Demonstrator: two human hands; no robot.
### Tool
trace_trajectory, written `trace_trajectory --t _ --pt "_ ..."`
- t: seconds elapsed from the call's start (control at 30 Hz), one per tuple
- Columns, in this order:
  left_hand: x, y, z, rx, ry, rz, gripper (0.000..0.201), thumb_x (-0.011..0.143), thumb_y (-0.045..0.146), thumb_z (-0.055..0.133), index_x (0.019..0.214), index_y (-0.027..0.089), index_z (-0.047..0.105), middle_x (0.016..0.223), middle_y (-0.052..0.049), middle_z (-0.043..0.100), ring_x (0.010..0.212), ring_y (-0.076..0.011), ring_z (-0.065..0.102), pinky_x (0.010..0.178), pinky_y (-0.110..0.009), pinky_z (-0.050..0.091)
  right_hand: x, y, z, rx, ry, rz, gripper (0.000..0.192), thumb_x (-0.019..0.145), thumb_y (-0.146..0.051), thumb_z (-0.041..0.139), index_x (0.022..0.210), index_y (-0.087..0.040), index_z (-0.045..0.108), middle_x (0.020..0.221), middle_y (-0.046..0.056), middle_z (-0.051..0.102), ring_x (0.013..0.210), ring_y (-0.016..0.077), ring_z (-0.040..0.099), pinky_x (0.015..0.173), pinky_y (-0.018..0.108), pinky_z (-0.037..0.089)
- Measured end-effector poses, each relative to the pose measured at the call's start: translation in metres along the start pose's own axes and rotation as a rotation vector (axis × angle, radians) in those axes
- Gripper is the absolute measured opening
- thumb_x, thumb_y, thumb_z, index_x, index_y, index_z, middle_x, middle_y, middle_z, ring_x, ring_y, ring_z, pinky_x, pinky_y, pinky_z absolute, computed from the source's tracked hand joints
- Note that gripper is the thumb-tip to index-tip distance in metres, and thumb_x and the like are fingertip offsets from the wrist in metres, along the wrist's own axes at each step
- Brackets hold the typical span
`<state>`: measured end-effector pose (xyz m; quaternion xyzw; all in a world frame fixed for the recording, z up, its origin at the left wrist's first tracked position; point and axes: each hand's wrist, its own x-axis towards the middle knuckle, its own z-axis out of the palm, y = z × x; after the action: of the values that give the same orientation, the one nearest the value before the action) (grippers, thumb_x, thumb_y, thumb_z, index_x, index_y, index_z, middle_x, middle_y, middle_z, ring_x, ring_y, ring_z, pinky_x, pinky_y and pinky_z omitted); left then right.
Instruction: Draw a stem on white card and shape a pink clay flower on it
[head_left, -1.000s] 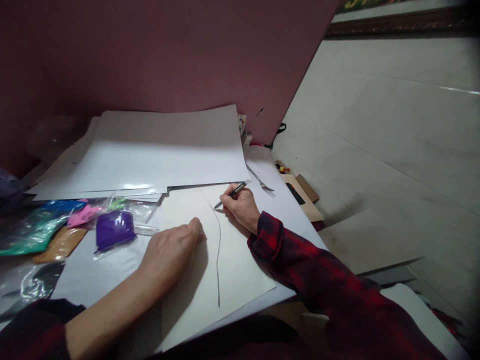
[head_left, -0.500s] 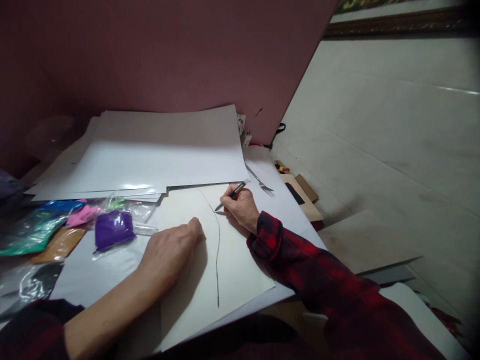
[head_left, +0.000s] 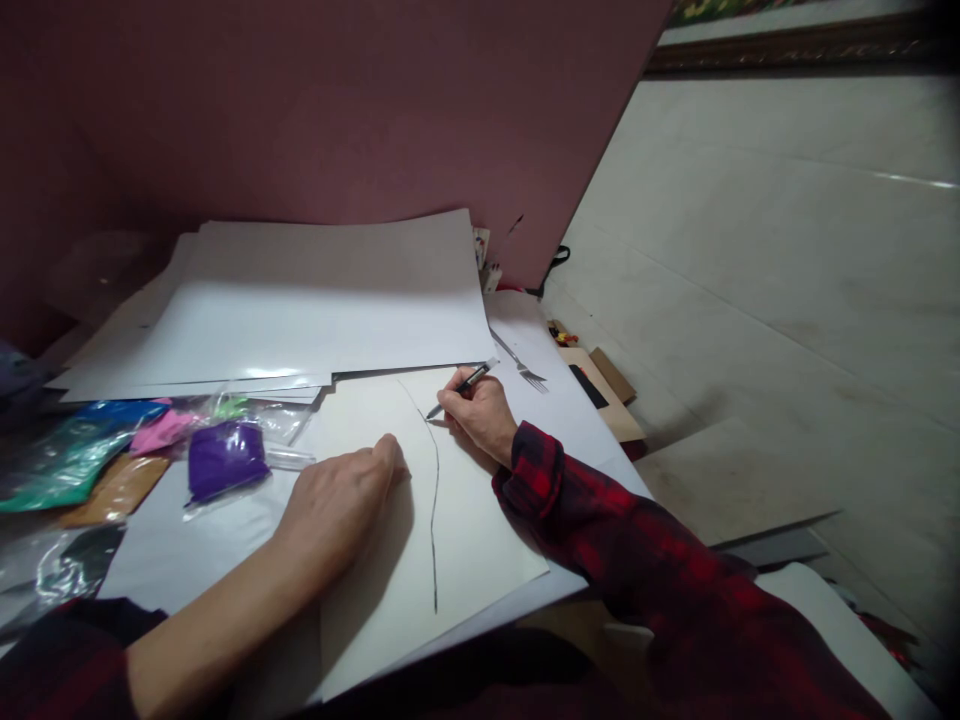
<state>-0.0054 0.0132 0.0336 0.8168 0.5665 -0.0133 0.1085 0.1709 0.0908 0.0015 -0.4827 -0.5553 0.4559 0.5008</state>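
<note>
A cream sheet of paper (head_left: 480, 540) lies on the white tabletop with a long curved black line (head_left: 435, 500) drawn down it. My right hand (head_left: 480, 415), in a red plaid sleeve, grips a dark pen (head_left: 459, 388) whose tip rests on the upper part of that line. Flat on the sheet to the left of the line lies my left hand (head_left: 341, 500), fingers together, pressing the paper down.
A stack of large white sheets (head_left: 315, 300) covers the back of the table. Small bags of coloured powder, purple (head_left: 225, 458), pink, green and brown, lie at the left. A fork (head_left: 523, 366) rests by the right edge. Cardboard pieces (head_left: 600, 385) lie on the floor.
The pen tip has crept very slightly up along the line. My left hand has stayed in place.
</note>
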Motion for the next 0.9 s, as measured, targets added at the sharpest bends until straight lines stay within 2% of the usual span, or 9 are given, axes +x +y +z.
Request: trace_trajectory --t 0.23,0.43,0.67,0.9 --pt "0.0004 0.0013 -0.0022 0.012 -0.015 -0.005 0.022 0.092 0.023 0.029 0.095 0.019 0.051 0.082 -0.008 0.071 0.067 -0.0229 0.063 0.054 -0.031 0.030 -0.0013 -0.0029 -0.0016 -0.064 0.009 -0.023 0.010 0.065 -0.017 0.058 0.059 -0.019 0.051 0.048 -0.006 0.049 0.042 0.0073 0.044 0.040 0.019 0.042" --pt "0.0003 -0.0004 0.0009 0.024 -0.001 0.003 0.022 0.092 0.022 0.028 0.096 0.019 0.050 0.081 -0.007 0.070 0.066 -0.0235 0.062 0.053 -0.031 0.028 -0.0025 -0.0051 -0.0035 -0.093 -0.010 -0.024 0.010 0.065 -0.016 0.057 0.058 -0.019 0.051 0.046 -0.006 0.049 0.040 0.0074 0.043 0.037 0.018 0.036" --pt "0.0003 -0.0010 0.0010 0.009 0.000 0.003 0.022 0.092 0.022 0.028 0.096 0.019 0.050 0.081 -0.007 0.070 0.066 -0.0233 0.061 0.053 -0.031 0.028 -0.0022 -0.0022 -0.0060 -0.166 -0.017 -0.092 0.012 0.065 -0.016 0.056 0.055 -0.019 0.050 0.044 -0.005 0.049 0.042 0.0085 0.043 0.040 0.019 0.036" --pt "0.0003 0.0002 -0.0008 0.006 -0.016 -0.009 0.022 0.091 0.021 0.028 0.096 0.020 0.050 0.081 -0.008 0.069 0.065 -0.0231 0.060 0.053 -0.031 0.027 -0.0031 -0.0026 -0.0067 -0.132 -0.024 -0.066 0.012 0.067 -0.016 0.056 0.057 -0.019 0.050 0.043 -0.006 0.049 0.040 0.0076 0.041 0.039 0.019 0.034"
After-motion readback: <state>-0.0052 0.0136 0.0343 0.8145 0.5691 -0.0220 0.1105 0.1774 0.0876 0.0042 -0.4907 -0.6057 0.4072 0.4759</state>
